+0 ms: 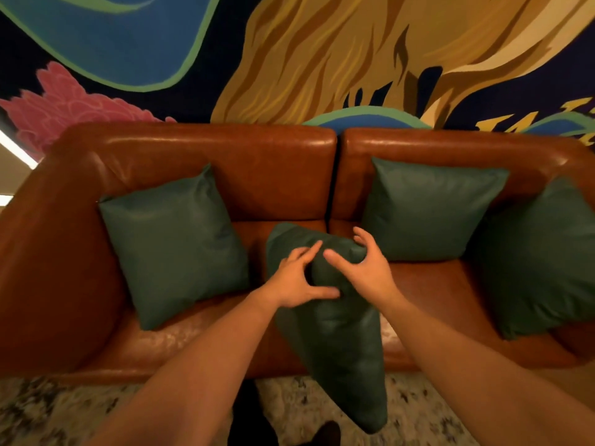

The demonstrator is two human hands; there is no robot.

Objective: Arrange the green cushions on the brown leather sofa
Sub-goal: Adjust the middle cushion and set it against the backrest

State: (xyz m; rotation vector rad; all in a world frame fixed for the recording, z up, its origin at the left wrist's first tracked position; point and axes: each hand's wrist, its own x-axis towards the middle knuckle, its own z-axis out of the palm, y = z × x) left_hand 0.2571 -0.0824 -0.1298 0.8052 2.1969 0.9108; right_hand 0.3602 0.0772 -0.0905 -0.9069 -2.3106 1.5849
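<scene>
Left hand (294, 283): fingers spread, palm laid on the upper left face of the middle cushion, thumb pressed across its front; forearm bare, entering from the lower left.
Right hand (365, 267): fingers curled and parted, gripping the upper right edge of the same cushion; forearm bare, entering from the lower right.
Middle cushion (338, 333): green, held between both hands, tilted with its top edge over the seat and its lower corner hanging down past the front of the sofa, over the floor.
Floor (64, 410): speckled light and dark covering, directly in front of the sofa.
Shoes (322, 434): dark, partly visible at the bottom edge, below the hanging cushion.
Sofa (273, 175): brown leather, two back sections, glossy seat, rounded arms on both sides.
Left cushion (174, 246): green, square, leaning against the left back section, bottom edge on the seat.
Right cushion (428, 210): green, square, leaning against the right back section.
Far-right cushion (541, 259): green, propped against the right arm, just beside the right cushion, partly cut off by the frame.
Wall mural (322, 59): painted shapes in blue, green, tan and pink on a dark ground, behind the sofa.
</scene>
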